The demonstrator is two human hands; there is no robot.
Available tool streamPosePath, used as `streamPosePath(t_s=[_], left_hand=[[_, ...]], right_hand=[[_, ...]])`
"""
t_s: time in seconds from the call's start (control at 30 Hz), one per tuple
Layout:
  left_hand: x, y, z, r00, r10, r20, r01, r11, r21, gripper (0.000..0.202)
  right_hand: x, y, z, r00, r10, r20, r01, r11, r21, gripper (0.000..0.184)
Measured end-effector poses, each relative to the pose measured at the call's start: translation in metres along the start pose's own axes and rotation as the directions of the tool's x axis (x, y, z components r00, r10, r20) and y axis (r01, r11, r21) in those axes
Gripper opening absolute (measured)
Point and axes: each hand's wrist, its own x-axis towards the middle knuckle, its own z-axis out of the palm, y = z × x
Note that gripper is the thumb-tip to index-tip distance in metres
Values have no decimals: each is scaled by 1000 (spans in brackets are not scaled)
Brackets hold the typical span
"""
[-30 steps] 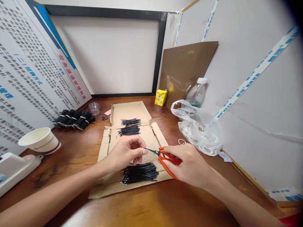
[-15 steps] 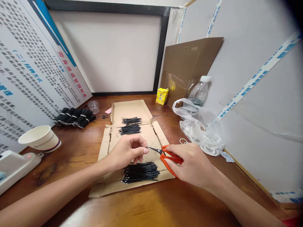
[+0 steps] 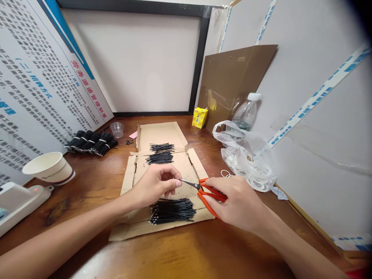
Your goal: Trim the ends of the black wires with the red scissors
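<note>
My left hand (image 3: pixel 158 184) is closed in a pinch above the cardboard, on a thin piece mostly hidden by the fingers, apparently a black wire. My right hand (image 3: pixel 236 199) grips orange-handled scissors (image 3: pixel 198 186), with fingers through the loops. Their dark blades look nearly closed, and the tips touch or almost touch my left fingertips. Below the hands lies a large pile of short black wires (image 3: pixel 174 211) with silvery ends. Two smaller wire piles, a nearer one (image 3: pixel 159 157) and a farther one (image 3: pixel 162 147), lie beyond my left hand on the flattened cardboard (image 3: pixel 162 133).
Banded black wire bundles (image 3: pixel 91 142), a clear plastic cup (image 3: pixel 116 130) and a paper cup (image 3: pixel 49 167) stand left, near a power strip (image 3: pixel 26 207). To the right are a yellow box (image 3: pixel 200 117), a bottle (image 3: pixel 247 110) and a plastic bag (image 3: pixel 247 159) with white rings.
The view has shifted very slightly. Both hands and the scissors keep nearly the same position; the blades seem a little more closed at my left fingertips.
</note>
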Motion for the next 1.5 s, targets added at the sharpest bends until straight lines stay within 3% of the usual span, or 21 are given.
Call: streamPosePath(t_s=[0.7, 1.03, 1.5], left_hand=[[-1, 2, -1, 997, 76, 34, -77, 996, 35, 11], [-1, 3, -1, 997, 71, 36, -73, 997, 38, 11], [0, 0, -1, 995, 79, 64, -79, 997, -10, 11]], right_hand=[[0, 2, 1, 1000, 6, 16, -6, 1000, -13, 24], [0, 5, 1, 998, -47, -43, 46, 999, -13, 27], [-1, 1, 0, 999, 36, 1, -36, 997, 62, 18]])
